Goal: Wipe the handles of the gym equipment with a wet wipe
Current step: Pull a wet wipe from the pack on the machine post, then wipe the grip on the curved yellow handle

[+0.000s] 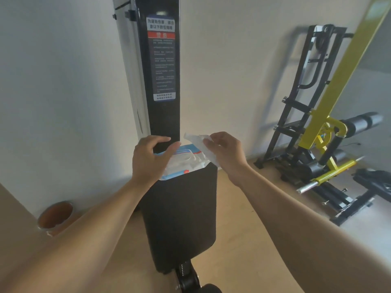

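The step in hand looks like fetching the wipe, not yet any wiping: the right hand (pixel 224 150) pinches a white wet wipe (pixel 202 145) between thumb and fingertips, the sheet trailing down to the opening of the wipe pack (pixel 186 163), so it seems to be only partly clear of the pack. The left hand (pixel 149 160) rests on the pack's left end, fingers curled over its far edge and thumb on top, pressing it down so it stays put. The pack lies at the far end of a black padded seat (pixel 182 208), right against the foot of a black upright column (pixel 160 70) that carries a warning label (pixel 161 58). By my reading, the next move calls for drawing the sheet fully free while the left hand keeps the pack pinned, then carrying it to a handle; no handle of this machine shows clearly here, so which one comes first cannot be told. The seat pad is matte and flat, a steady base for the pack. The room has pale walls and a light wooden floor; a yellow-and-black machine (pixel 325 132) stands well apart to the right, and a round brown bin (pixel 55 216) sits by the left wall
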The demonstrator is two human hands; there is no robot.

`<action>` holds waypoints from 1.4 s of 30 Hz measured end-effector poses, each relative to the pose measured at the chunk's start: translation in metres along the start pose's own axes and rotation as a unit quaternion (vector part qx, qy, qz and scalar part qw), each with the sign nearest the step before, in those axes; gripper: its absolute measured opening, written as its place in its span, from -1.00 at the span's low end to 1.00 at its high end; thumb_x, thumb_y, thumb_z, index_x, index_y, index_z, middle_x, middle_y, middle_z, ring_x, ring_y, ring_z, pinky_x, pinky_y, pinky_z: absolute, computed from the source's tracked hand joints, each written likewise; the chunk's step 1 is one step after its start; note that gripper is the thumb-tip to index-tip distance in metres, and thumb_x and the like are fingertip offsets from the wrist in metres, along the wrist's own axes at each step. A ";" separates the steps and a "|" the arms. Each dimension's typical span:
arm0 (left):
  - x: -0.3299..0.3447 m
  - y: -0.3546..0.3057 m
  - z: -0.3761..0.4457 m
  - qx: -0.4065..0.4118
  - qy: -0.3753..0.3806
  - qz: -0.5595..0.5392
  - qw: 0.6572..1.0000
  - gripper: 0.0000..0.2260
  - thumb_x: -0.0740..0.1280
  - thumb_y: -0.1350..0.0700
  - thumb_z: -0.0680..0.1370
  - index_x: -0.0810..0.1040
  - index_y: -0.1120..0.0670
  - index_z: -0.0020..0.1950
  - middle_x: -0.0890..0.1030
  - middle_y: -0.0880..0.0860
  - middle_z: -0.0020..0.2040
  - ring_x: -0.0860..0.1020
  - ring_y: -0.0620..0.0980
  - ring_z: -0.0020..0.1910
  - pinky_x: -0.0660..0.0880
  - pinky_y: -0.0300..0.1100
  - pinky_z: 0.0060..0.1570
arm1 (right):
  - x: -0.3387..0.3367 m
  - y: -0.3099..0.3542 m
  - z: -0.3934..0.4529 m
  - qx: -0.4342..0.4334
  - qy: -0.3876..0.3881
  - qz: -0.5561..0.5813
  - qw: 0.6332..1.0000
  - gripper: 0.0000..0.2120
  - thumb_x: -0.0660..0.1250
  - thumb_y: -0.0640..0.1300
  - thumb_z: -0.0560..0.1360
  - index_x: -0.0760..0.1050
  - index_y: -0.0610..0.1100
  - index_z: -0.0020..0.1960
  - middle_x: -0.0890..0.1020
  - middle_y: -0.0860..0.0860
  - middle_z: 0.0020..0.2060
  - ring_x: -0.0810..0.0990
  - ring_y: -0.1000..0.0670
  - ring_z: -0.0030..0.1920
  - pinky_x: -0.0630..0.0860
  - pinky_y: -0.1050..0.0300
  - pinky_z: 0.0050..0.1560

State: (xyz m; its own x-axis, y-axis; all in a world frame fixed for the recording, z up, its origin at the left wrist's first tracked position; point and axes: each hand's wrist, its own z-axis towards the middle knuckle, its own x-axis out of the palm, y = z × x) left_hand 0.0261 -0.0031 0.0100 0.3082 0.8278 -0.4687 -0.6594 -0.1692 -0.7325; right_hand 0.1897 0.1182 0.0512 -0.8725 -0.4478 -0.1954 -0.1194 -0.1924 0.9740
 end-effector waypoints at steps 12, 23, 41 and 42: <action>0.088 -0.115 -0.037 -0.141 0.134 -0.283 0.939 -0.69 0.22 -0.21 0.62 0.70 -0.12 -0.08 0.72 -0.07 -0.02 0.68 0.00 0.04 0.59 0.04 0.17 | -0.117 -0.044 -0.021 0.085 0.184 0.240 0.949 -0.66 0.56 -0.10 0.37 0.54 -0.22 0.03 0.58 -0.16 -0.03 0.59 -0.09 -0.14 0.58 0.09 -0.25; 0.242 -0.199 -0.123 -0.379 0.299 -0.381 0.788 -0.60 0.19 -0.14 0.66 0.62 0.14 0.19 0.67 0.14 0.08 0.66 0.14 0.00 0.59 0.03 -0.04 | -0.297 -0.138 -0.025 0.076 -0.070 0.036 0.994 -0.84 0.38 0.07 0.56 0.65 0.04 -0.12 0.67 0.09 -0.25 0.58 0.06 -0.27 0.52 0.17 -0.29; 0.433 -0.296 -0.194 -0.400 0.315 -0.280 0.814 -0.82 0.38 0.18 0.59 0.65 0.22 0.14 0.73 0.13 -0.08 0.70 0.06 -0.16 0.67 -0.06 -0.24 | -0.461 -0.202 -0.026 0.064 -0.114 -0.129 0.983 -0.86 0.59 0.03 0.34 0.67 0.06 -0.16 0.64 0.13 -0.28 0.55 0.19 -0.31 0.41 0.36 -0.39; 0.439 -0.300 -0.188 -0.424 0.309 -0.300 0.797 -0.82 0.34 0.18 0.61 0.63 0.24 0.15 0.73 0.11 -0.16 0.71 0.06 -0.23 0.64 -0.07 -0.27 | -0.456 -0.206 -0.025 0.043 -0.063 -0.146 0.986 -0.82 0.56 0.09 0.36 0.70 0.09 -0.07 0.66 0.14 -0.22 0.55 0.23 -0.29 0.41 0.37 -0.36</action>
State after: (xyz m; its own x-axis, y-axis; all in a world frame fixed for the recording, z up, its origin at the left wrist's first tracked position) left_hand 0.4886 0.3102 -0.0689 0.8456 0.5176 0.1304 0.3531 -0.3591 -0.8639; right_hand 0.6236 0.3404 -0.0637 -0.8460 -0.2718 -0.4587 -0.4094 -0.2200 0.8854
